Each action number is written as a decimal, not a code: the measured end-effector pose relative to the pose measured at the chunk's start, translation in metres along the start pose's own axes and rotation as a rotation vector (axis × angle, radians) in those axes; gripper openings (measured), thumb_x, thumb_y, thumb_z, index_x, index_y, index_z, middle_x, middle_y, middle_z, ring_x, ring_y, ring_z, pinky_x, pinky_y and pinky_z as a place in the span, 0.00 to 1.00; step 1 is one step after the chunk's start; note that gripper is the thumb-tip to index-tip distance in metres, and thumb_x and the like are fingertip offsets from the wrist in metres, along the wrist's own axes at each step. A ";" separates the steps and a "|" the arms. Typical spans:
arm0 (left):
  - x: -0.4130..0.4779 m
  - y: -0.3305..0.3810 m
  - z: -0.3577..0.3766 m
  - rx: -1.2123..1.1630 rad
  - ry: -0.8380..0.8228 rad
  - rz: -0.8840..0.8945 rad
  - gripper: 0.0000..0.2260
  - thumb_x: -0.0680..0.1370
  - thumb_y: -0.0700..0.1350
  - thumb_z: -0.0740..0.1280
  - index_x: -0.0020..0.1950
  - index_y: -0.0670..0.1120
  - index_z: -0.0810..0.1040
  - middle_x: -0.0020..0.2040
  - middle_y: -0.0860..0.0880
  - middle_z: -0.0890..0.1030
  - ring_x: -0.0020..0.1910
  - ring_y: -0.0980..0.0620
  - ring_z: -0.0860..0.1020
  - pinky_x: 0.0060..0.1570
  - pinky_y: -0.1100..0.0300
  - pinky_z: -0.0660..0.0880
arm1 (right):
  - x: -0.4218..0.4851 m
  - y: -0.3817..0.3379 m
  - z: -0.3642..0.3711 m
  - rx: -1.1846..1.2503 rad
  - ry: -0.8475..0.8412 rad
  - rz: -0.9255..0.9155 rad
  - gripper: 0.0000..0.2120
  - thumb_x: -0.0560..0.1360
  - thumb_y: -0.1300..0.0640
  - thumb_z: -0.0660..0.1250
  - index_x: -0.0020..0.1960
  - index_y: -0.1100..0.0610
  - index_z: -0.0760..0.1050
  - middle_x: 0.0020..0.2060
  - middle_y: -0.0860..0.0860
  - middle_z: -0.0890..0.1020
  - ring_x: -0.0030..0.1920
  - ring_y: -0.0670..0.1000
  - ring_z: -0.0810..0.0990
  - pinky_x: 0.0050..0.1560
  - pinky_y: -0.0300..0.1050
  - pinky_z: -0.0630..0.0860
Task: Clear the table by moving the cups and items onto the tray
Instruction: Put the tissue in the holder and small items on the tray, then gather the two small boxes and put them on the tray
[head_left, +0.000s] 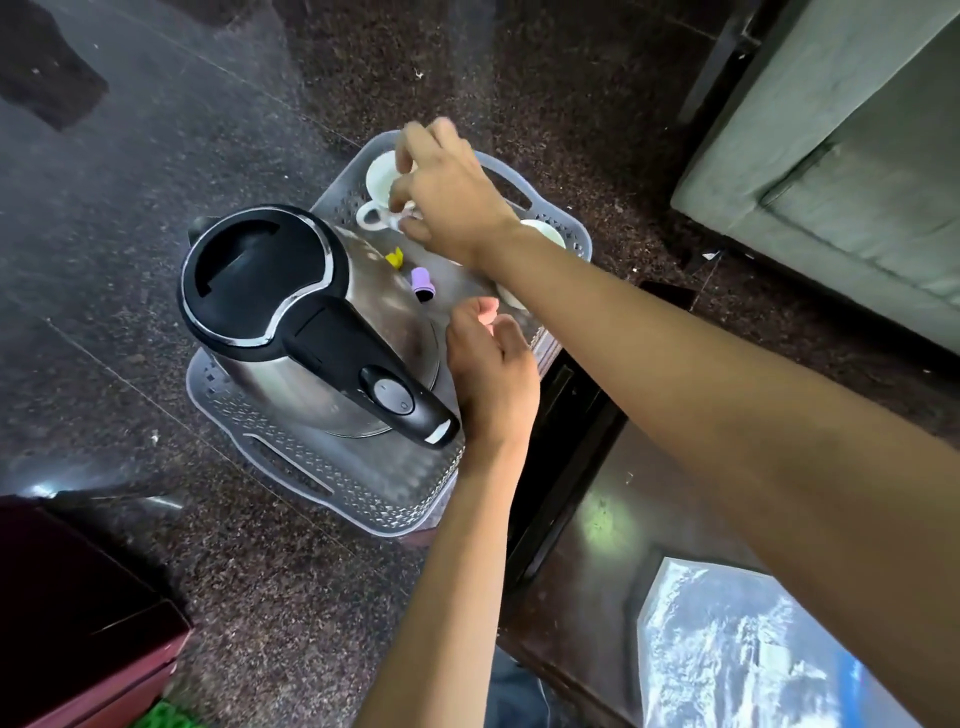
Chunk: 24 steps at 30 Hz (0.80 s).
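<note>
Head view: right hand (452, 202) reaches far, fingers curled on white ceramic handled cup (382, 179), at far end of translucent grey perforated plastic tray (363, 488). Seat cup flat, clear of steel black-lidded kettle (311, 332), before letting go. Left hand (493, 374) loosely curled, empty, beside kettle handle.

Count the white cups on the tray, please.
3 cups: one at the tray's far end under the right hand, two beside that forearm. More may be hidden.
</note>
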<state>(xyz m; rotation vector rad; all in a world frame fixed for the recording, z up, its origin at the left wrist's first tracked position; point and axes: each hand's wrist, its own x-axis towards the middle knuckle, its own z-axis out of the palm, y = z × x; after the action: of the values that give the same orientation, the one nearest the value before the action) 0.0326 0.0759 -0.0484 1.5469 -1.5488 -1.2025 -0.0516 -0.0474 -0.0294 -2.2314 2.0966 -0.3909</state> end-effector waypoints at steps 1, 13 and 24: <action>-0.002 0.004 -0.001 0.006 -0.002 0.018 0.10 0.78 0.37 0.58 0.58 0.39 0.71 0.56 0.40 0.77 0.55 0.43 0.75 0.56 0.52 0.72 | -0.006 0.005 -0.006 0.035 0.051 0.024 0.10 0.74 0.56 0.64 0.49 0.56 0.83 0.57 0.56 0.73 0.59 0.59 0.69 0.57 0.50 0.69; -0.071 0.045 0.023 0.117 -0.099 0.213 0.09 0.79 0.37 0.59 0.57 0.38 0.73 0.55 0.43 0.77 0.55 0.49 0.75 0.50 0.67 0.66 | -0.183 0.068 -0.086 0.289 0.473 0.463 0.05 0.71 0.59 0.68 0.42 0.57 0.83 0.45 0.56 0.76 0.48 0.56 0.75 0.49 0.37 0.68; -0.221 0.044 0.100 0.156 -0.363 0.286 0.08 0.80 0.39 0.60 0.58 0.41 0.73 0.55 0.45 0.77 0.52 0.51 0.76 0.46 0.74 0.66 | -0.440 0.079 -0.098 0.315 0.461 0.843 0.04 0.72 0.62 0.69 0.43 0.57 0.83 0.44 0.55 0.78 0.47 0.58 0.77 0.50 0.34 0.64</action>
<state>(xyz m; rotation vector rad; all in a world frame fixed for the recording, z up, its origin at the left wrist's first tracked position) -0.0513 0.3040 -0.0106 1.1870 -2.0627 -1.2673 -0.1699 0.3946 -0.0152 -1.0032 2.6838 -1.1118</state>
